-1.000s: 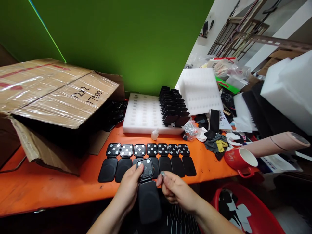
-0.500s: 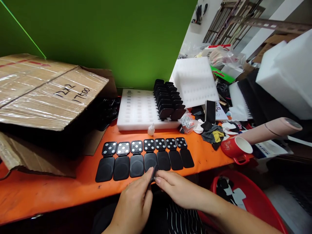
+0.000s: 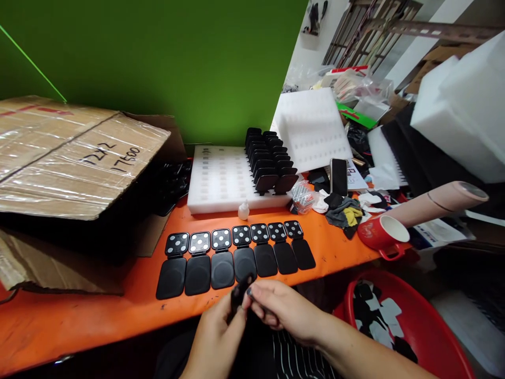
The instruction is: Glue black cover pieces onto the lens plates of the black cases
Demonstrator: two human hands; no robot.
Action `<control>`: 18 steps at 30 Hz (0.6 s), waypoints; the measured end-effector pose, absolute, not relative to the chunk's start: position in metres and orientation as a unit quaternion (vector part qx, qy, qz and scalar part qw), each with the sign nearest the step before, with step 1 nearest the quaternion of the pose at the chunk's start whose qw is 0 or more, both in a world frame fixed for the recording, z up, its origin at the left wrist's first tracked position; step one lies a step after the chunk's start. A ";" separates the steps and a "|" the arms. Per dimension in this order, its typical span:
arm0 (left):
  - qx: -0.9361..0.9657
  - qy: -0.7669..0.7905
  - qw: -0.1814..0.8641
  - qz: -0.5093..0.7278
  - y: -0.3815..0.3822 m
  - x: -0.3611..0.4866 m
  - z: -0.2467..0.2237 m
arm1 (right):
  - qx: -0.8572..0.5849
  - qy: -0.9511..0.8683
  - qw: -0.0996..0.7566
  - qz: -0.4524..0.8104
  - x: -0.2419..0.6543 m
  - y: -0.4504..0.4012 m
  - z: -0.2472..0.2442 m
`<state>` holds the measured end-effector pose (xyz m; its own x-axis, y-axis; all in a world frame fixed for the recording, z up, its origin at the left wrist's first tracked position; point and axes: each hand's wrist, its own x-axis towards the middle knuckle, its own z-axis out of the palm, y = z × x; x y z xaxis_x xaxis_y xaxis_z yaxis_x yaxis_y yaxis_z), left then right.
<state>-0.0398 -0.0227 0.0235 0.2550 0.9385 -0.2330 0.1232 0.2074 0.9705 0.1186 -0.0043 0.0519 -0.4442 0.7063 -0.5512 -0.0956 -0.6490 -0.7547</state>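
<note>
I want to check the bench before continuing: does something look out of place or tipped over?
Yes. The red mug lies on its side at the orange table's right edge, mouth facing right. The seven open black cases sit in a tidy row.

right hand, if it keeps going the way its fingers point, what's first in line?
The right hand points left, fingertips already at the small black part that the left hand holds. So that part first, then the left hand's fingers; depth between them is unclear.

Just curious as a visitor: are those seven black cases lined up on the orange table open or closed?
Open. Each black case lies flat, its dotted half and plain half spread side by side on the orange table.
</note>
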 end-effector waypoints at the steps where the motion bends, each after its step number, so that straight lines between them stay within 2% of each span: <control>1: 0.478 0.514 0.615 0.358 -0.019 -0.039 0.024 | -0.459 -0.324 0.264 0.784 0.118 -0.003 0.052; 4: 0.395 0.529 0.646 0.384 -0.010 -0.040 0.025 | -0.471 -0.334 0.258 0.775 0.118 -0.002 0.049; 6: 0.397 0.540 0.636 0.382 -0.009 -0.043 0.027 | -0.481 -0.375 0.223 0.760 0.117 -0.002 0.048; 12: 0.532 0.539 0.549 0.353 -0.017 -0.047 0.031 | -0.497 -0.525 0.182 0.667 0.119 0.001 0.052; 18: 0.613 0.529 0.476 0.343 -0.017 -0.048 0.026 | -0.494 -0.527 0.160 0.673 0.120 0.004 0.053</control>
<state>-0.0477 -0.0174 0.0255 0.2048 0.9754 -0.0816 0.3222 0.0116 0.9466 0.1200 0.0041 0.0531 -0.4597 0.7365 -0.4962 0.3052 -0.3937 -0.8671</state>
